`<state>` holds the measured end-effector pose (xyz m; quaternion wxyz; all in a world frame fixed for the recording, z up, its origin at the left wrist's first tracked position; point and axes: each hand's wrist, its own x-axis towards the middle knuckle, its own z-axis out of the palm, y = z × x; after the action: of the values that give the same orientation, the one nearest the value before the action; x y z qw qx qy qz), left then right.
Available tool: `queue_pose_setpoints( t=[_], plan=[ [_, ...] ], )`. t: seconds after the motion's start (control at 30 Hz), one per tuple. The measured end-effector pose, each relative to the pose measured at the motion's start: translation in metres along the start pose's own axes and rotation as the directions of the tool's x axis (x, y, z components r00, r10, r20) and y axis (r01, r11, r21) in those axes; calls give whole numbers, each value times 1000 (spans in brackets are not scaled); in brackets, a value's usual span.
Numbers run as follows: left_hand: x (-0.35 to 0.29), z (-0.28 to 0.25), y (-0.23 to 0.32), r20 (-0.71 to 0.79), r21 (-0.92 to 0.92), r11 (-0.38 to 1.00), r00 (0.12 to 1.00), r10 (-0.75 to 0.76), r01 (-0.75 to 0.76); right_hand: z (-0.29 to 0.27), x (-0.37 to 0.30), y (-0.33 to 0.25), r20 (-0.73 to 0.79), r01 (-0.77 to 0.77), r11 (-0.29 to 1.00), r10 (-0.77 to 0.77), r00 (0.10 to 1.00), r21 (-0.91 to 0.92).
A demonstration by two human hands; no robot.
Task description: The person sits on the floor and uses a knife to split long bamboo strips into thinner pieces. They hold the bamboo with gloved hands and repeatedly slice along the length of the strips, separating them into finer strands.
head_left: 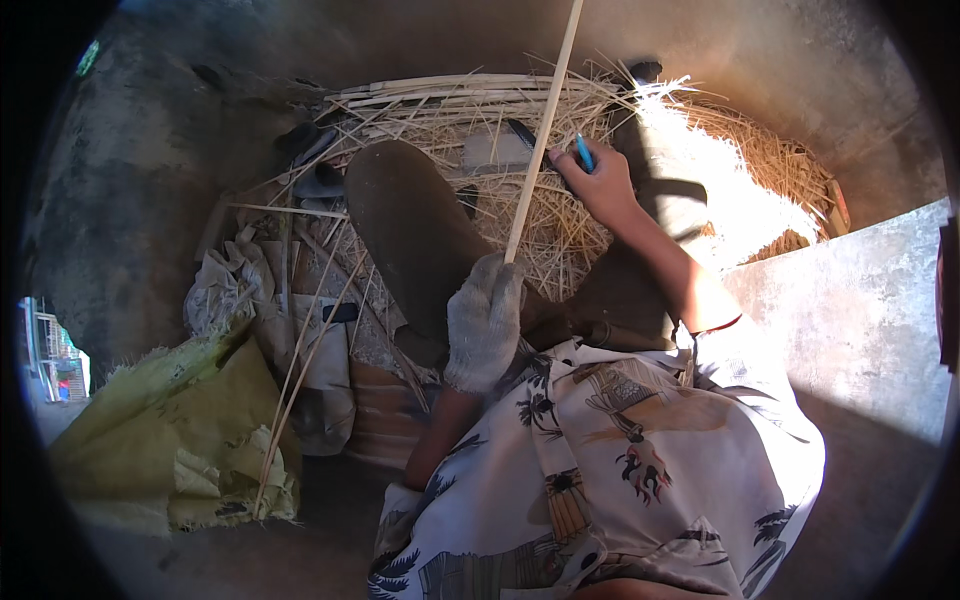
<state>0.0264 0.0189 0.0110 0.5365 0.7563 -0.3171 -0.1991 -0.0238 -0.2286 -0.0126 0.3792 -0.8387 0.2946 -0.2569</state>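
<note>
My left hand (pixel 483 318), in a whitish knitted glove, is closed around the lower end of a long pale bamboo strip (pixel 540 140). The strip slants up and slightly right, past the top edge of the picture. Farther up, my bare right hand (pixel 600 188) is closed on a knife, whose dark blade (pixel 522 133) points up and left, passing by the strip. Whether blade and strip touch I cannot tell. A bright blue piece (pixel 584 153) shows at the fingers of that hand; whether it belongs to the knife is unclear.
Beyond my bent knee (pixel 400 200) lies a heap of shavings and thin strips (pixel 560 225), with longer strips (pixel 450 92) along its far side. A grey block (pixel 495 150) lies among them. At left are a torn yellow-green sack (pixel 170 440) and pale crumpled cloth (pixel 225 285). Walls stand around.
</note>
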Motion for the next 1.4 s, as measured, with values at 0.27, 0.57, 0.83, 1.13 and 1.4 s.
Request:
queue_pose_setpoints(
  t=[0.27,0.57,0.83,1.13,1.4],
  plan=[
    [5,1,2,-16,-56,988,989,-147,146,31,-22,-32,-63,520,769,-580,812,-372],
    [4,5,1,-38,5,996,995,-91,92,-6,44,-47,-40,120,767,-187,982,-630],
    [3,7,-17,-57,151,986,995,84,-74,21,-14,-32,157,424,685,-418,895,-593],
    [5,1,-5,-115,103,994,993,-32,44,44,19,-38,-30,404,643,-553,832,-651],
    [-7,-6,14,-86,48,988,986,-141,146,-3,43,-72,91,334,683,-366,926,-649]
  ],
)
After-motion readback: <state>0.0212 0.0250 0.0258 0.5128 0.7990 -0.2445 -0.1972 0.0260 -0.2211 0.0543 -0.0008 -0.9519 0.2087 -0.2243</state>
